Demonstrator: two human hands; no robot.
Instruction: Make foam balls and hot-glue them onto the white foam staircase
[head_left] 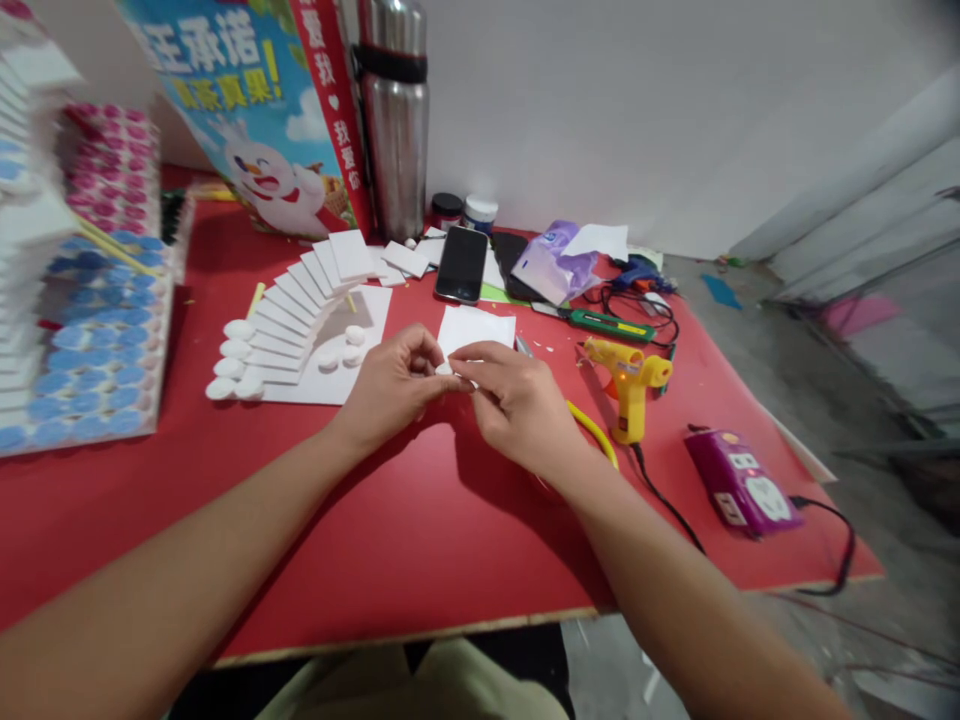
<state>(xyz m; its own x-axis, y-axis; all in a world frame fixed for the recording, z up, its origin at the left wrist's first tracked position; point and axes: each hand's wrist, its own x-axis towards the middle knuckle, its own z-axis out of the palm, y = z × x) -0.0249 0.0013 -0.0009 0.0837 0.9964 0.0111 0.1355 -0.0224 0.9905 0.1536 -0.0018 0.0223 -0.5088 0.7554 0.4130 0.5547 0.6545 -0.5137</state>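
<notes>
Above the red table, my left hand [394,385] pinches a small white disc [444,369] between thumb and forefinger. The fingertips of my right hand [519,402] close on the same disc from the other side, hiding much of it. Just behind the hands lies a white sheet [480,326]. To the left, a fan of overlapping white rectangular tiles [289,320] rests on a white board [375,310]. On that board sit several loose white discs [352,355], and more white discs [235,368] are stacked at the fan's near end.
On the right are a yellow glue gun [628,385], a purple box with a cable [746,485] and a green-handled tool [611,324]. Behind stand a steel flask [397,130] and a phone [461,264]. Blue and pink discs fill a rack [97,350] at left.
</notes>
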